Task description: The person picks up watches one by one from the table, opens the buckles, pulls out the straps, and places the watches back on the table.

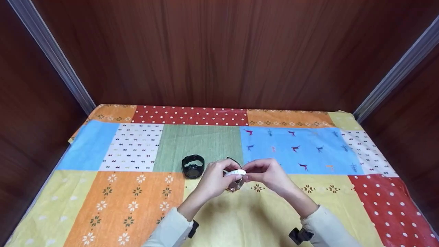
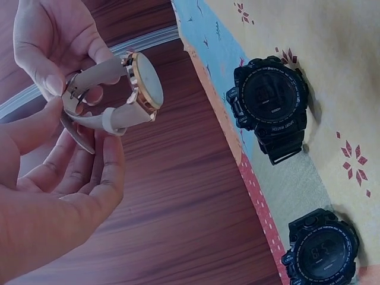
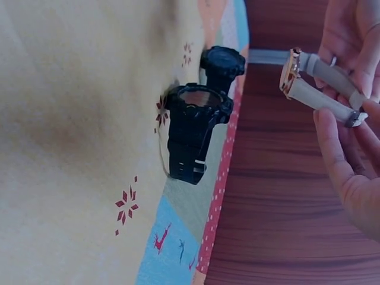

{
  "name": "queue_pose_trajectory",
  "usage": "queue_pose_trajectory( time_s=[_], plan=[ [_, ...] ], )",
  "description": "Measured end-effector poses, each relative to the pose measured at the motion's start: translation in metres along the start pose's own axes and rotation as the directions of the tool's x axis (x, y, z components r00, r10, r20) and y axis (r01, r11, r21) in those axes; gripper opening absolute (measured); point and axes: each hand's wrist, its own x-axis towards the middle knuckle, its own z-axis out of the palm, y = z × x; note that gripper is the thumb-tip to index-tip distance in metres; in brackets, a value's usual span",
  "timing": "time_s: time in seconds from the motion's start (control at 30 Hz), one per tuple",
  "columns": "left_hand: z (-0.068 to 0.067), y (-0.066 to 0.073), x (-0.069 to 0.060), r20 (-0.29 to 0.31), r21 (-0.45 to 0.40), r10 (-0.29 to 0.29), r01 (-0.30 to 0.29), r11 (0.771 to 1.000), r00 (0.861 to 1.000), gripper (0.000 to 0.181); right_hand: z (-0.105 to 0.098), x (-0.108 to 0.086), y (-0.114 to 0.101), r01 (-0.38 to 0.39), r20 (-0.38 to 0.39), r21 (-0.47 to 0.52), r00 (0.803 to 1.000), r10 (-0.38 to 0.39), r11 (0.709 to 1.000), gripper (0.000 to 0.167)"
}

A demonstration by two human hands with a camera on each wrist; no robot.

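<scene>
A wristwatch with a pale strap (image 2: 98, 75) and a rose-gold case (image 2: 146, 83) is held above the cloth between both hands. My left hand (image 1: 214, 178) grips one strap end between thumb and fingers. Pinching the strap near its buckle (image 3: 356, 119) is my right hand (image 1: 271, 175). The strap forms a loop, its ends meeting at the fingers; whether the buckle is fastened cannot be made out. On the cloth below lies a black sport watch (image 2: 270, 101), mostly hidden by the hands in the head view. A second black sport watch (image 1: 193, 167) stands left of my left hand.
A patchwork tablecloth (image 1: 205, 137) of coloured, patterned squares covers the table. Brown wood-grain panels (image 1: 205, 51) rise behind it and at both sides, with grey metal strips (image 1: 55, 51) at the corners.
</scene>
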Motion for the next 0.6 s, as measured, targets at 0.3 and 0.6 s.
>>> queue_pose_trajectory(
  time_s=[0.3, 0.6],
  plan=[
    [0.0002, 0.0011, -0.0008, -0.043, 0.109, 0.064, -0.059, 0.992, 0.997, 0.005, 0.002, 0.001, -0.0033, 0.099, -0.035, -0.144, 0.994, -0.105, 0.985, 0.015],
    [0.0003, 0.0027, -0.0021, -0.043, 0.109, 0.03, -0.025, 0.994, 0.999, 0.006, 0.0028, 0.0001, -0.0023, 0.16, -0.037, -0.158, 0.985, -0.168, 0.974, 0.013]
  ],
)
